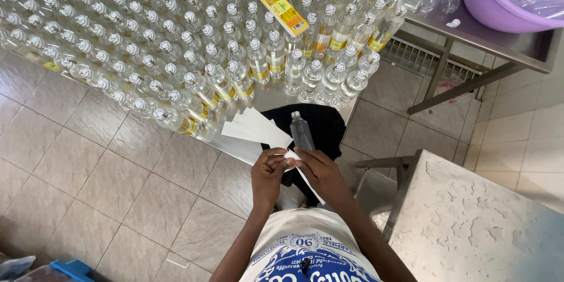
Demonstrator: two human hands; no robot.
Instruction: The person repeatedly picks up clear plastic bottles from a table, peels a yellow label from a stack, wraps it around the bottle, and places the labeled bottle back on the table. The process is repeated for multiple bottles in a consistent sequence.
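While both hands meet low in the middle of the view, the left hand (268,177) has its fingers curled in together, pinching the near end of a white paper strip (292,155), and the right hand (320,174) has its fingers closed on that same strip from the other side, so the two hands are touching. Can't tell exactly how the fingertips grip, they're bunched up.

Just at 12 o'clock from the hands there's a small clear bottle (301,131) with a silver cap, standing on a black cloth (325,129). At about 11 o'clock from the hands a fanned stack of white strips (254,127) lies on the metal table edge (242,150).

Further out toward 12 and 10 o'clock the table is packed with rows of capped clear bottles (176,35), some with yellow labels. A yellow and orange box (281,6) lies on top of them. At 2 o'clock there's a purple basin (499,0) on another steel table (517,44), and at 4 o'clock a grey textured surface (476,223).
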